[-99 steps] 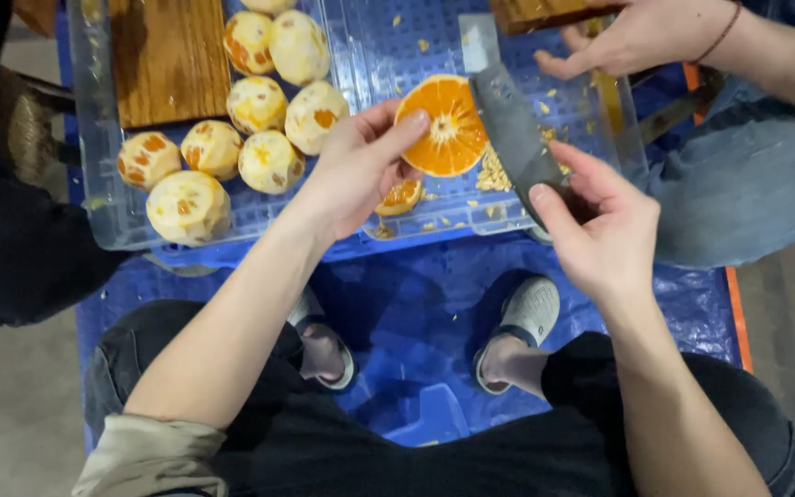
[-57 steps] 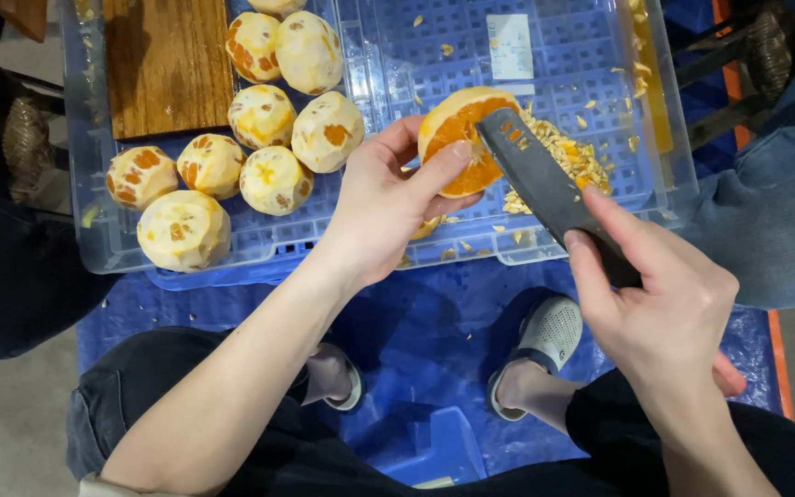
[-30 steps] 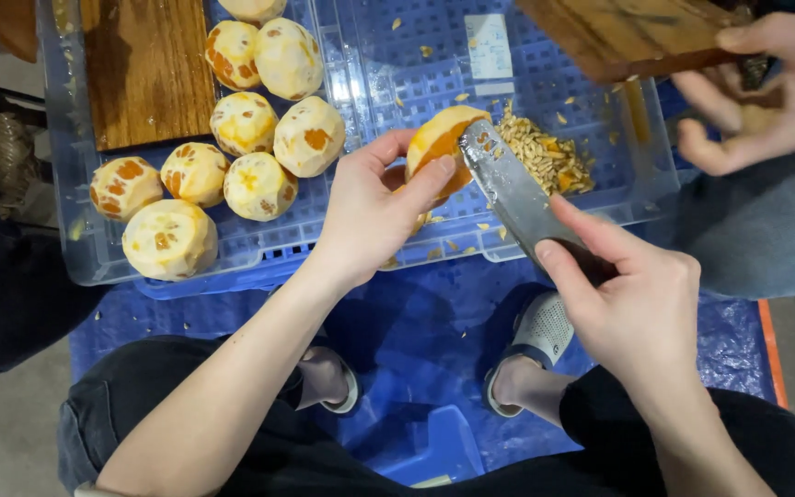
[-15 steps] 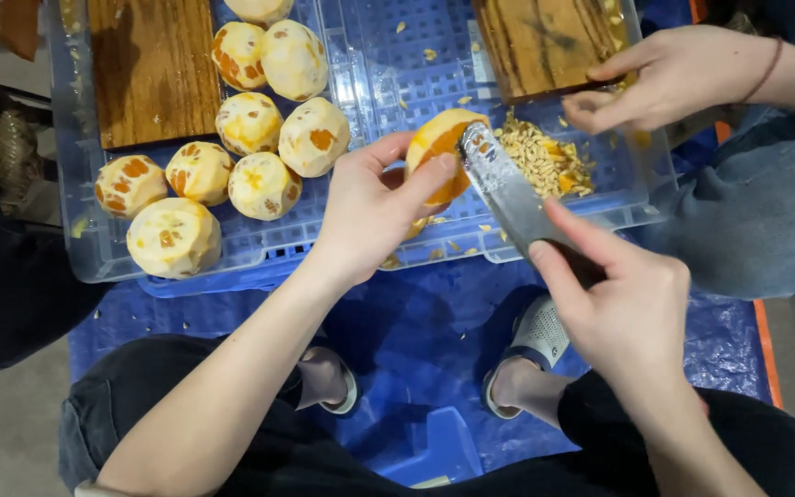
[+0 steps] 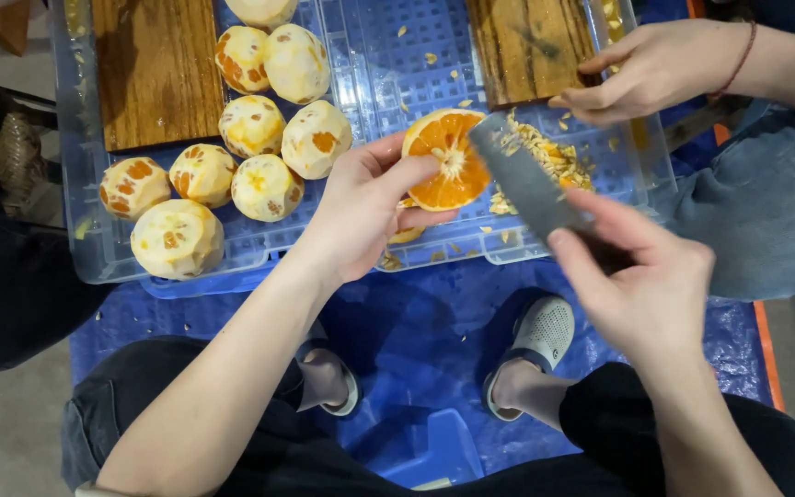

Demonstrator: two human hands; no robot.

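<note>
Left hand (image 5: 361,207) gripping a halved orange (image 5: 445,158) cut face up, right hand (image 5: 641,276) holding a knife (image 5: 531,189) just right of it, peeled oranges (image 5: 232,147) in clear tray (image 5: 85,248) at left, another person's hand (image 5: 646,69) on far wooden board (image 5: 526,46)

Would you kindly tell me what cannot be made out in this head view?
- Knife handle: hidden inside the right hand.
- Underside of the orange half: covered by the left hand.
- Peeled orange at top: cut off by the frame edge.
- Knife blade: motion-blurred.

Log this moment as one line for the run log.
left hand: holds cut orange half | right hand: grips grey knife beside it | peeled oranges in clear plastic tray
</note>
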